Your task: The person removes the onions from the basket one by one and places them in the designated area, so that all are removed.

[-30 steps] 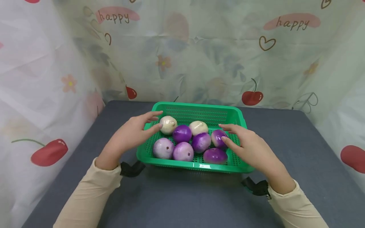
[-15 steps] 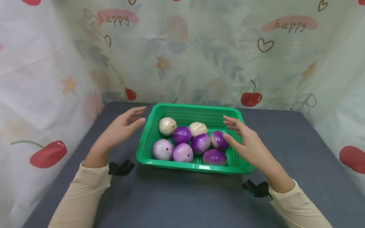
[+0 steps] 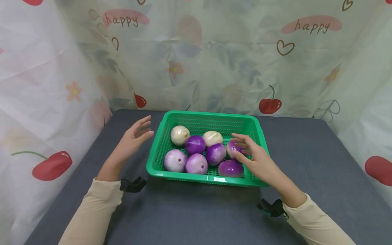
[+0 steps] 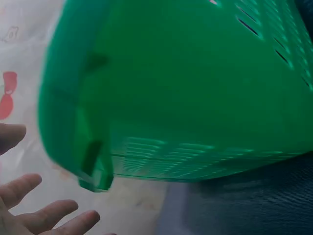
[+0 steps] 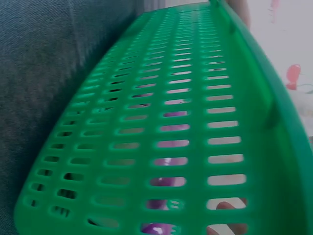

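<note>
A green plastic basket (image 3: 214,181) holds several onions. Two are pale, a white onion (image 3: 180,135) at the back left and another white onion (image 3: 213,138) at the back middle; the others are purple or light purple. My right hand (image 3: 260,163) reaches over the basket's right side, its fingers spread loosely in front of the rightmost purple onion (image 3: 232,148) and partly hiding it. Left of the basket, my left hand (image 3: 130,143) hangs in the air with fingers extended and nothing in them. In the left wrist view its fingertips (image 4: 54,215) show beside the basket's end wall.
A dark grey cloth (image 3: 196,214) covers the table under the basket. Behind and at both sides hangs a printed curtain (image 3: 208,78) with cherries and flowers. Black straps (image 3: 133,185) sit on both wrists.
My left hand has drawn back leftward from over the basket's left rim. My right hand rose slightly, then moved left and down over the rightmost purple onion. The basket and onions stay put.
</note>
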Demonstrator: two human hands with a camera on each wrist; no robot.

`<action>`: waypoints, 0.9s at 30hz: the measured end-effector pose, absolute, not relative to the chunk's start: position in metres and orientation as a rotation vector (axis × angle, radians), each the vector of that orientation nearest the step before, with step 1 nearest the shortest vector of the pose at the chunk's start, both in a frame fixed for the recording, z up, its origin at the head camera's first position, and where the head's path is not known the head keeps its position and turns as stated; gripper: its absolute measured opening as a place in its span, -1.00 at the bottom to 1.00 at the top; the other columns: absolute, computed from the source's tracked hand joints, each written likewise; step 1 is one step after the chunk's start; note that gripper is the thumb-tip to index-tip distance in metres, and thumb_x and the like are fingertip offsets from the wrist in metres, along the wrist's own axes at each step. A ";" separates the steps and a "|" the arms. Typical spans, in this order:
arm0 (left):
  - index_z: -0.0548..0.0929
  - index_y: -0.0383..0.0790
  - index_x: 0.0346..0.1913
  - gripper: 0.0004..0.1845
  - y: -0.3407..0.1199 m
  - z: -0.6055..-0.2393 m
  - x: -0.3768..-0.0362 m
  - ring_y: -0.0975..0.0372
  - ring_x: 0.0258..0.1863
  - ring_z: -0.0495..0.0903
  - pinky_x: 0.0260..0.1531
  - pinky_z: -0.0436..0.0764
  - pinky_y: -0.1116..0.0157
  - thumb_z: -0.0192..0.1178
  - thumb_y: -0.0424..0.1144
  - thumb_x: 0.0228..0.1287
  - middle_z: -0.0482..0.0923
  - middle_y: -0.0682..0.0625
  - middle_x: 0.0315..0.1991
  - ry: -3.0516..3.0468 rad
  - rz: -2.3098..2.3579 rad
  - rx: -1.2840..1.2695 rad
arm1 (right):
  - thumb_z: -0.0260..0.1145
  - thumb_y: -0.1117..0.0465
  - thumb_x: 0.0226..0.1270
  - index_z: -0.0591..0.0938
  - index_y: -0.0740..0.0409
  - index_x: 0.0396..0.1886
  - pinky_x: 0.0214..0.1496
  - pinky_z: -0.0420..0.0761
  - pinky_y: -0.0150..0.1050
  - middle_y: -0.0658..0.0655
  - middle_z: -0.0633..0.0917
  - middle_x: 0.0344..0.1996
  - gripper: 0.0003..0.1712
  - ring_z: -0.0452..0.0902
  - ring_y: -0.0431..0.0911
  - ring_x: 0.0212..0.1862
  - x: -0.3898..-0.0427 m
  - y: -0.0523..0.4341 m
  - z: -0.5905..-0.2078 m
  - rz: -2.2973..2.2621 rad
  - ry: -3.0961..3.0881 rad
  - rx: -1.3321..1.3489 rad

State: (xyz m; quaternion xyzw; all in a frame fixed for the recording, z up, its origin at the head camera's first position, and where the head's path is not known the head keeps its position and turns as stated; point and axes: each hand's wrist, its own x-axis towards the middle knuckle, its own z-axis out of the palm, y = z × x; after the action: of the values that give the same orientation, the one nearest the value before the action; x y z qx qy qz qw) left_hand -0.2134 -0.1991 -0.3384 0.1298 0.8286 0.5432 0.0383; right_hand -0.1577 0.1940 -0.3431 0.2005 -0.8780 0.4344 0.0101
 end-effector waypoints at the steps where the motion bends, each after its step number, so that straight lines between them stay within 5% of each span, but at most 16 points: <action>1: 0.04 -0.01 0.54 -0.30 -0.200 -0.341 -0.215 -0.10 0.44 0.14 0.32 0.18 -0.21 0.07 -0.14 0.45 0.04 -0.19 0.50 2.522 1.676 0.393 | 0.17 0.08 0.46 0.28 -0.02 0.41 0.25 0.43 0.14 0.21 0.48 0.27 -0.42 0.41 0.14 0.28 -0.159 0.193 -0.344 1.363 -2.758 0.621; 10: 0.04 -0.01 0.53 -0.25 -0.200 -0.364 -0.229 -0.09 0.42 0.19 0.24 0.34 -0.16 0.15 -0.13 0.40 0.05 -0.18 0.50 2.290 1.783 0.318 | 0.20 -0.08 0.41 0.40 0.06 0.30 0.22 0.48 0.07 0.17 0.53 0.23 -0.43 0.47 0.12 0.25 -0.169 0.189 -0.353 1.365 -2.942 0.598; 27: 0.06 0.13 0.53 -0.23 -0.197 -0.382 -0.245 -0.03 0.21 0.45 -0.05 0.59 -0.03 0.19 -0.22 0.37 0.16 -0.19 0.45 2.033 1.877 0.180 | 0.33 0.04 0.31 0.48 0.23 0.15 0.22 0.46 0.10 0.32 0.58 0.15 -0.48 0.46 0.20 0.23 -0.181 0.190 -0.364 1.318 -3.121 0.620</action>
State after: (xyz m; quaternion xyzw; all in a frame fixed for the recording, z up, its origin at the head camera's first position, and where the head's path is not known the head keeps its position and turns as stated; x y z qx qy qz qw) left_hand -0.2447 -0.1966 -0.3820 0.0637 0.7208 0.6654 0.1835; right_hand -0.1806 0.1898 -0.3638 0.1781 -0.8959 0.3782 -0.1504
